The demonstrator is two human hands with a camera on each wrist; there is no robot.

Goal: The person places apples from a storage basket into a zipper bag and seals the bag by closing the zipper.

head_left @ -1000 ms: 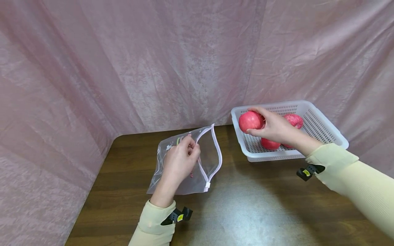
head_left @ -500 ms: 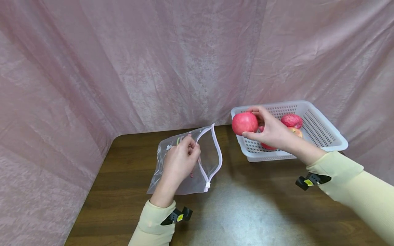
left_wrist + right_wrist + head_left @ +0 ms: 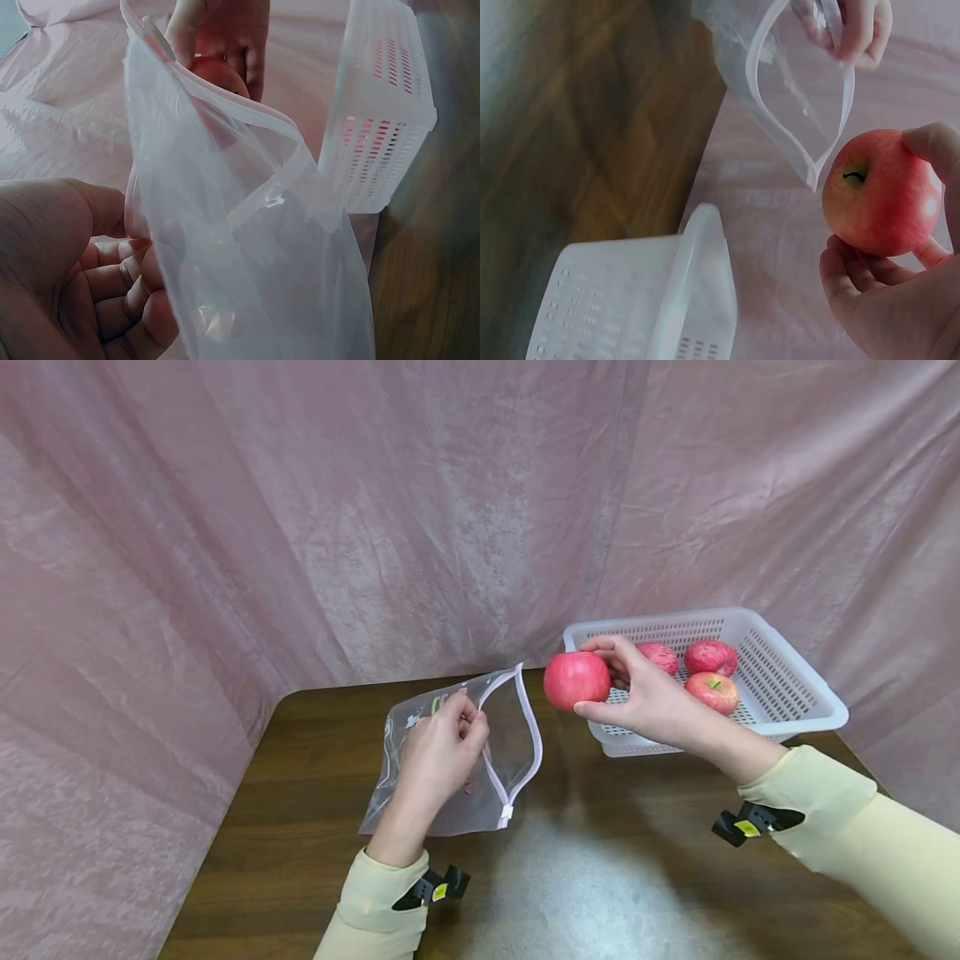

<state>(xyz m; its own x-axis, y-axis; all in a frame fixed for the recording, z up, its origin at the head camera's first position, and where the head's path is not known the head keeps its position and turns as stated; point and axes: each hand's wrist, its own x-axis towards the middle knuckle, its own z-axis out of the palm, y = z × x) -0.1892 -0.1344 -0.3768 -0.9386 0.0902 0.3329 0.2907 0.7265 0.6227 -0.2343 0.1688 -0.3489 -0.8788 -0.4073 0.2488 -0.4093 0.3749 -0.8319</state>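
Note:
A red apple (image 3: 576,681) is gripped between the thumb and fingers of my right hand (image 3: 645,693), held up just left of the basket. The right wrist view shows its stem hollow (image 3: 856,174). My left hand (image 3: 442,747) pinches one edge of the mouth of a clear zip bag (image 3: 465,810). That mouth gapes toward the right, edged by a pale pink zip strip (image 3: 534,727) with a white slider (image 3: 506,812) at its near corner. In the left wrist view the bag (image 3: 262,247) hangs from the pinching thumb and fingers, and the apple (image 3: 217,73) shows beyond its mouth.
Behind my right hand stands a white perforated basket (image 3: 813,722), holding several more apples, among them a yellowish-red one (image 3: 712,692). Both bag and basket are on a dark wooden table (image 3: 300,777). A pink curtain (image 3: 420,527) hangs along the table's back and left.
My right hand has carried the apple left and slightly toward me, from over the basket to beside its left rim, uncovering the other apples. My left hand and the bag have stayed in place.

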